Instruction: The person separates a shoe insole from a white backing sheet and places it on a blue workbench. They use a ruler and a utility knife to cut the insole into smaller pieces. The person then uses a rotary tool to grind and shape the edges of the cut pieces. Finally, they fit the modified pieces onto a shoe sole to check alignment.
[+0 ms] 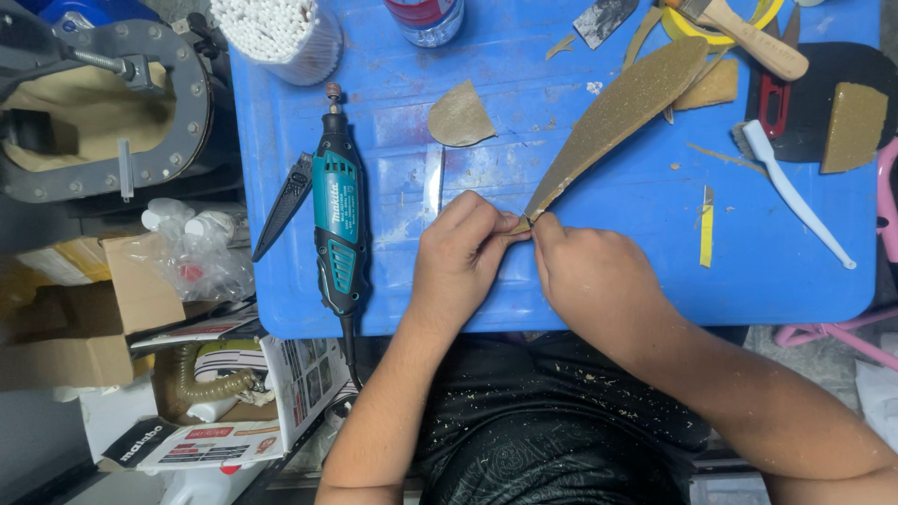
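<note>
head view: both hands meet near the front edge of the blue counter (599, 281). the left hand (458, 257) has its fingers (486, 223) curled narrow and pinched onto the near tip of a long, leaf-shaped tan strip (622, 108) with a gritty, speckled face. the right hand (585, 271) pinches the same tip from the other side, its fingers (545, 229) closed on it, so the two sets of fingers touch at the strip's narrow end. from the fingers the strip rises away and to the right, widening, then narrowing again toward the far edge of the counter; it looks tilted up off the surface, though how high cannot be told.

just left of the left fingers lies a teal and black rotary tool (337, 210), its bit pointing away and its cord running off the near edge. a dark pointed piece (285, 201) lies beside it further left. beyond the fingers sits a small tan half-round scrap (460, 117), and between it and the fingers a clear flat strip (433, 182). right of the right fingers, apart from them, lie a small yellow blade-like strip (707, 234) and a white brush (790, 192). far from the fingers, at the back, stand a tub of white cotton swabs (281, 33), a clear bottle (426, 19) and a wooden-handled brush (748, 33).
</note>
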